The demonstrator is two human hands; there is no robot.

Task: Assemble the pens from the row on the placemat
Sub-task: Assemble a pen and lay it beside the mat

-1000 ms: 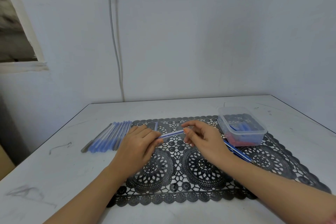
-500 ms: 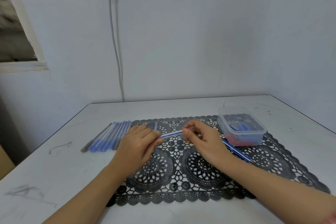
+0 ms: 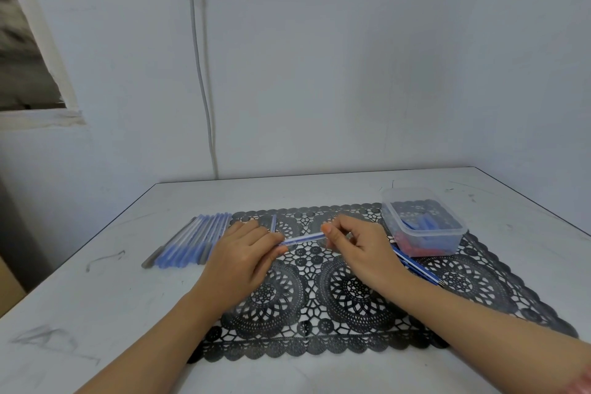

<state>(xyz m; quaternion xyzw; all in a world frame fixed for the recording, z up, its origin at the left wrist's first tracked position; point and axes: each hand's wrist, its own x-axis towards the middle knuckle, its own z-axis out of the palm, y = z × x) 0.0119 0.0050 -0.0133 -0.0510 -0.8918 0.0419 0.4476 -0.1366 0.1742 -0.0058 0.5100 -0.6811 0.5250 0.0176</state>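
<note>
Roughly eight pen barrels [image 3: 192, 240] lie in a row at the left edge of the placemat [image 3: 351, 294]; overlap blurs the count. Left hand [image 3: 241, 253] pinches one pen [image 3: 303, 238] over mid-mat, and right hand [image 3: 358, 245] pinches its far end. Best keep both parts in line and push straight. Several refills [image 3: 415, 265]. One tub [image 3: 387, 208] of caps, right.
</note>
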